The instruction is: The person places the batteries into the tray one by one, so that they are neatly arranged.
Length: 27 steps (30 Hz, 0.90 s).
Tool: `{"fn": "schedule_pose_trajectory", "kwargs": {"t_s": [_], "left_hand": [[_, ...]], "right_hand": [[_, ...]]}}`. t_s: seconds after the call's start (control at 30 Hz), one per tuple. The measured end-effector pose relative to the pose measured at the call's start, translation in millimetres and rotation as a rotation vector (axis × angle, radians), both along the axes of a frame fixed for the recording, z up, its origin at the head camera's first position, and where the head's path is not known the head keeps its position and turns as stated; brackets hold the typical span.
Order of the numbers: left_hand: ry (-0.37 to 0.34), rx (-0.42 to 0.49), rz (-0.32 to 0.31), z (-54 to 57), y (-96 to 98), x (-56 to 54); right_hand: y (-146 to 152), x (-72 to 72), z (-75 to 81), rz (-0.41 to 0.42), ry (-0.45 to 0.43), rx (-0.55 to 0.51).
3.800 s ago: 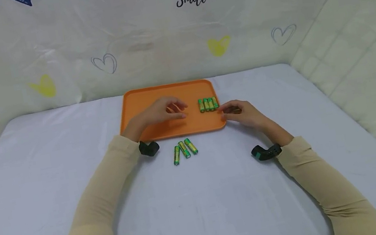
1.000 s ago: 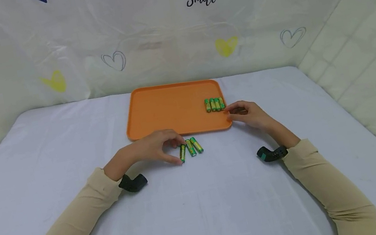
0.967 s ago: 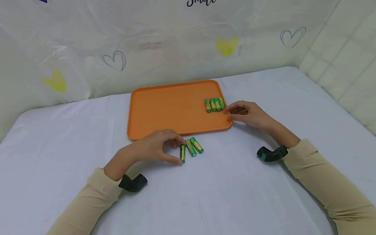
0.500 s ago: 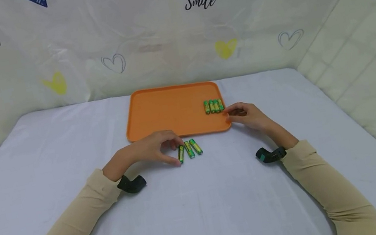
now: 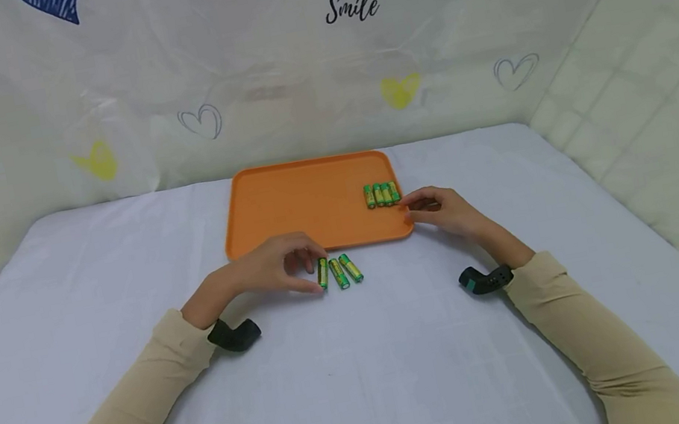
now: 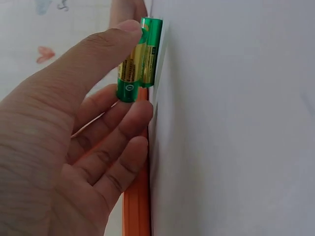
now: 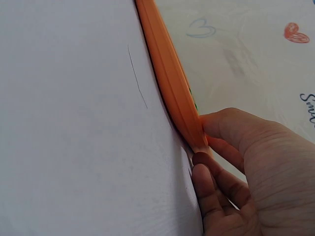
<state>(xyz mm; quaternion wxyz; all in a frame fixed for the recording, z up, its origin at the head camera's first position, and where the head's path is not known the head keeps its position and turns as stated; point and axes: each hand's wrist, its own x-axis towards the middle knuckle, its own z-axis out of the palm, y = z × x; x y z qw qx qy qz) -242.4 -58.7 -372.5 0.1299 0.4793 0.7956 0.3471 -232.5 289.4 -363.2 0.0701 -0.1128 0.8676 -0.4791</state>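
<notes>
My left hand (image 5: 280,264) pinches a green-and-gold battery (image 5: 323,273) end to end; in the left wrist view the thumb lies on one end of this battery (image 6: 129,78), and the other fingers are loosely bent. Two similar batteries (image 5: 339,273) (image 5: 352,268) lie just to its right on the white cloth, in front of the orange tray (image 5: 304,207). At the tray's near right corner my right hand (image 5: 441,209) grips the rim, as the right wrist view shows along the orange edge (image 7: 170,73). Several batteries (image 5: 382,194) stand side by side in a row inside the tray, near its right edge.
White cloth (image 5: 368,374) covers the table. Behind it hangs a pale backdrop (image 5: 283,47) printed with hearts and lettering. Black wrist cameras (image 5: 235,335) (image 5: 486,279) sit on both wrists.
My left hand has come from over the tray to the loose batteries in front and pinched the leftmost one, which has since shifted slightly toward the tray. The right hand stays at the tray corner.
</notes>
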Motion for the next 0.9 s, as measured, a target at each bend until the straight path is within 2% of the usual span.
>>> {"fn": "schedule_pose_trajectory", "kwargs": {"t_s": [0.07, 0.3, 0.63, 0.9], "left_hand": [[-0.012, 0.014, 0.012, -1.0, -1.0, -1.4], [-0.068, 0.078, 0.002, -2.6, -3.2, -9.0], [-0.045, 0.044, 0.023, 8.7, 3.7, -20.6], [-0.022, 0.045, 0.033, 12.7, 9.8, -28.5]], "right_hand": [[-1.2, 0.9, 1.5, 0.000, -0.005, 0.001], [7.3, -11.1, -16.6, -0.005, 0.006, 0.004], [9.8, -13.2, -19.6, -0.013, 0.016, 0.009], [10.0, -16.3, -19.9, -0.011, -0.002, 0.003]]}}
